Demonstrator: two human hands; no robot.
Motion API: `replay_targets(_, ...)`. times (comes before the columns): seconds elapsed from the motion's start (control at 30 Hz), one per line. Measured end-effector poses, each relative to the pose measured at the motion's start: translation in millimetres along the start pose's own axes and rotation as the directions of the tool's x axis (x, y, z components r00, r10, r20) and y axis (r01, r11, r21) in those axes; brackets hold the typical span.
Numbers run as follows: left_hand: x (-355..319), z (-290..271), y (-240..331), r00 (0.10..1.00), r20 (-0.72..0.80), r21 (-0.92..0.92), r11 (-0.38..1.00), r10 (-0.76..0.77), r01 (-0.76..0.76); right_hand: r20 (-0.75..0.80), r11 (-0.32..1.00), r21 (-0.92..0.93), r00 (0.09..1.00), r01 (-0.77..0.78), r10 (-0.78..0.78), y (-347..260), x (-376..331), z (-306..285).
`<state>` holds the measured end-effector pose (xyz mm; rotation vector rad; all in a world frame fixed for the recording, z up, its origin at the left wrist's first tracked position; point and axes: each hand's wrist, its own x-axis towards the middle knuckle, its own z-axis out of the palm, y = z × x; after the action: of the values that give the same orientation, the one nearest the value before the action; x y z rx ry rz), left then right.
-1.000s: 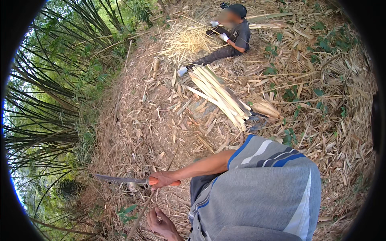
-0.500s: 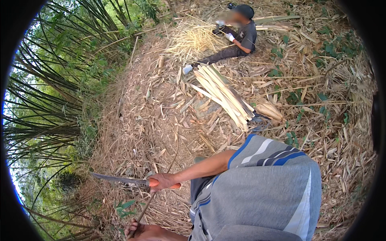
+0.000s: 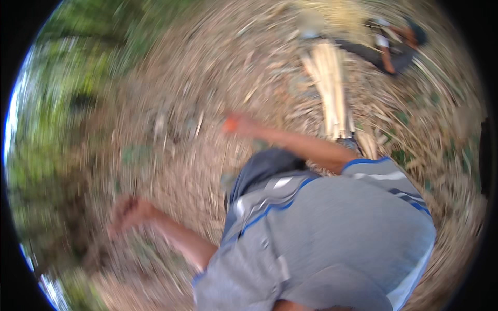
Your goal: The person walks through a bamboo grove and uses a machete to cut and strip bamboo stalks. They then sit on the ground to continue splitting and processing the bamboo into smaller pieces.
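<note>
My right hand (image 3: 246,125) is closed around the orange handle of a machete (image 3: 230,124), out in front of me over the littered ground. The blade is lost in the motion blur. Lower and to the left, my left hand (image 3: 129,213) reaches out over dry ground. Its fingers are smeared, so whether it still grips the thin woody stem seen earlier is unclear; no stem can be made out there.
A bundle of pale split strips (image 3: 331,85) lies on the ground beyond my right arm. Behind it a person (image 3: 399,49) sits with white gloves beside a heap of thin yellowish strips (image 3: 340,14). Green growth (image 3: 57,103) fills the left side.
The whole view has swung, with strong blur. My hands have moved apart, and the thin stem no longer shows. The machete handle remains in my right hand.
</note>
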<state>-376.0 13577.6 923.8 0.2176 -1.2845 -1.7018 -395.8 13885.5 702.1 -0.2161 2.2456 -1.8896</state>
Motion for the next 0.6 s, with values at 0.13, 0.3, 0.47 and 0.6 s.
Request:
replay_targets(0.13, 26.3, -12.5, 14.8, 0.986, -0.164, 0.089, 0.996, 0.018, -0.003, 0.123, 0.908, -0.202, 0.910, -0.368, 0.396, -51.4, -9.7, -20.1)
replay_targets(0.3, 42.0, -37.2, 0.4, 0.981, -0.195, 0.122, 0.992, 0.010, 0.014, 0.086, 0.947, -0.033, 0.943, -0.320, 0.322, -84.1, -4.0, -10.3)
replay_targets(0.47, 56.9, -48.3, -13.4, 0.985, -0.160, 0.142, 0.989, 0.071, -0.048, -0.061, 0.943, 0.066, 0.945, 0.325, -0.321, -227.1, 69.5, -24.1)
replay_targets(0.6, 67.8, -36.9, -25.4, 0.992, -0.129, 0.055, 0.998, -0.011, 0.018, -0.204, 0.597, 0.299, 0.661, 0.744, -0.722, -345.2, 101.0, -59.0)
